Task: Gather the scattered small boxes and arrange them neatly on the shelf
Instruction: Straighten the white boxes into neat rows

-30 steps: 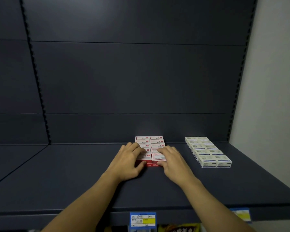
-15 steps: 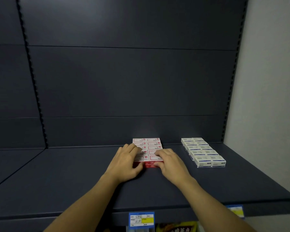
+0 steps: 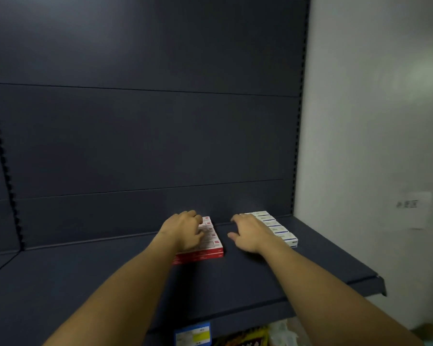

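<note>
Under the left hand (image 3: 185, 231) lie red boxes (image 3: 210, 245); right hand (image 3: 250, 233) just beside.

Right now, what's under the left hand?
The left hand rests on the block of red-and-white small boxes on the dark shelf. Only the block's right column and red front edge show; the boxes beneath the palm are covered.

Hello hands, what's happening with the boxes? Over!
Left hand resting on red boxes. Right hand open, beside white boxes. Nothing in the way.
</note>
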The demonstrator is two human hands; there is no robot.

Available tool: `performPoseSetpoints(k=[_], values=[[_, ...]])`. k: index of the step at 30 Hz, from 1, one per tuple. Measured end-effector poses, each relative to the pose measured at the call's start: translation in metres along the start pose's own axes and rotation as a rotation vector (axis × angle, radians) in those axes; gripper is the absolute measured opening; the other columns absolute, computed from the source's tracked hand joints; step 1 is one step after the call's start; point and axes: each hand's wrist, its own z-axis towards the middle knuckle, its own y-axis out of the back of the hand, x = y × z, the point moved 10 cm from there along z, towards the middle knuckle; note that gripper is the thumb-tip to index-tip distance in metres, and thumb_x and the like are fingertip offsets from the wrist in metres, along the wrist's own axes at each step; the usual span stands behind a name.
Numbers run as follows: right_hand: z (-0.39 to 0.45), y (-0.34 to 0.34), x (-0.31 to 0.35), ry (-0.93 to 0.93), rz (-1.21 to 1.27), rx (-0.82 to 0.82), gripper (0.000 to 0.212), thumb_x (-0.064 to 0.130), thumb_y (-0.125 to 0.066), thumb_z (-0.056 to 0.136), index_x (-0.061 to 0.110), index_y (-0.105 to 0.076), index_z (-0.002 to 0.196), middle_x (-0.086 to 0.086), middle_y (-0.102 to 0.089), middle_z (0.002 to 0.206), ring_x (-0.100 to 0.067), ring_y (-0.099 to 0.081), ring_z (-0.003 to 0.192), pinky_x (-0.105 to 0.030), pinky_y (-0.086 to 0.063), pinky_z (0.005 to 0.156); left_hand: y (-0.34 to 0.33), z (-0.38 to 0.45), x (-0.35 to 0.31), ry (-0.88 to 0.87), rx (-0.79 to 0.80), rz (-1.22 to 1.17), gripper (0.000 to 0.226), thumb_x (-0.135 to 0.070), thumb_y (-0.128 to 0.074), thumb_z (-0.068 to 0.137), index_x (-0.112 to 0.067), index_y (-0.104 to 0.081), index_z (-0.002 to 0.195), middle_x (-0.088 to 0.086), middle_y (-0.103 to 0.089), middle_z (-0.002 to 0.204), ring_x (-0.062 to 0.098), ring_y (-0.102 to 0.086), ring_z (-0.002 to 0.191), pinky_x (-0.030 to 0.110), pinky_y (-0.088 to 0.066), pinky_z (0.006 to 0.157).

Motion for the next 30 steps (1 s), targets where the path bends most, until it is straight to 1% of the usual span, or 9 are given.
performPoseSetpoints(k=[3, 7, 13, 17, 21, 27, 30], values=[[-0.006, 0.010, -0.027, -0.094, -0.089, 0.044, 0.051, 0.038, -0.062, 0.091, 0.012, -0.050, 0.134, -0.008, -0.053, 0.138, -0.028, -0.049, 0.127, -0.040, -0.043, 0.105, 0.002, 0.012, -0.010, -0.005, 0.048, -0.017, 0.044, -0.040, -0.046, 0.098, -0.018, -0.055, 0.135, 0.002, -0.053, 0.135, 0.026, -0.055, 0.119, 0.041, -0.047, 0.099], [-0.021, 0.024, -0.056, -0.191, -0.152, 0.048, 0.051, 0.035, -0.060, 0.089, 0.011, -0.050, 0.133, -0.010, -0.053, 0.135, -0.029, -0.053, 0.121, -0.040, -0.048, 0.098, 0.006, 0.027, -0.028, -0.050, 0.029, -0.045, 0.040, -0.038, -0.047, 0.096, -0.020, -0.058, 0.130, 0.002, -0.054, 0.133, 0.027, -0.056, 0.116, 0.040, -0.048, 0.094], [-0.044, 0.036, -0.093, -0.328, -0.164, 0.034, 0.040, 0.021, -0.056, 0.087, 0.009, -0.048, 0.125, -0.011, -0.055, 0.130, -0.030, -0.053, 0.118, -0.037, -0.047, 0.091, 0.004, 0.044, -0.067, -0.153, 0.041, 0.008, 0.040, -0.037, -0.050, 0.096, -0.018, -0.057, 0.130, 0.003, -0.054, 0.130, 0.026, -0.056, 0.115, 0.038, -0.046, 0.091], [-0.054, 0.044, -0.115, -0.403, -0.154, 0.014, 0.038, 0.019, -0.057, 0.087, 0.009, -0.048, 0.123, -0.012, -0.055, 0.129, -0.031, -0.056, 0.116, -0.037, -0.048, 0.090, 0.005, 0.053, -0.083, -0.180, 0.044, 0.034, 0.034, -0.034, -0.051, 0.094, -0.018, -0.059, 0.123, 0.004, -0.054, 0.128, 0.027, -0.057, 0.113, 0.038, -0.046, 0.091], [-0.060, 0.046, -0.148, -0.432, -0.118, -0.001, 0.040, 0.020, -0.058, 0.085, 0.009, -0.049, 0.122, -0.013, -0.055, 0.128, -0.031, -0.056, 0.116, -0.037, -0.049, 0.090, 0.003, 0.066, -0.104, -0.173, 0.045, 0.029, 0.029, -0.031, -0.050, 0.094, -0.018, -0.060, 0.118, 0.004, -0.055, 0.126, 0.026, -0.057, 0.111, 0.037, -0.046, 0.091], [-0.056, 0.049, -0.189, -0.372, -0.074, -0.010, 0.041, 0.019, -0.059, 0.085, 0.006, -0.049, 0.123, -0.015, -0.054, 0.129, -0.032, -0.055, 0.118, -0.036, -0.048, 0.090, -0.003, 0.087, -0.139, -0.128, 0.063, 0.033, 0.039, -0.031, -0.049, 0.094, -0.019, -0.057, 0.129, 0.003, -0.054, 0.134, 0.025, -0.055, 0.119, 0.039, -0.047, 0.098], [-0.053, 0.047, -0.203, -0.318, -0.059, 0.000, 0.043, 0.018, -0.059, 0.085, 0.006, -0.049, 0.125, -0.015, -0.054, 0.130, -0.033, -0.055, 0.118, -0.036, -0.049, 0.091, -0.007, 0.095, -0.152, -0.085, 0.076, 0.034, 0.041, -0.031, -0.050, 0.092, -0.019, -0.057, 0.130, 0.003, -0.053, 0.134, 0.026, -0.055, 0.119, 0.039, -0.047, 0.097]])
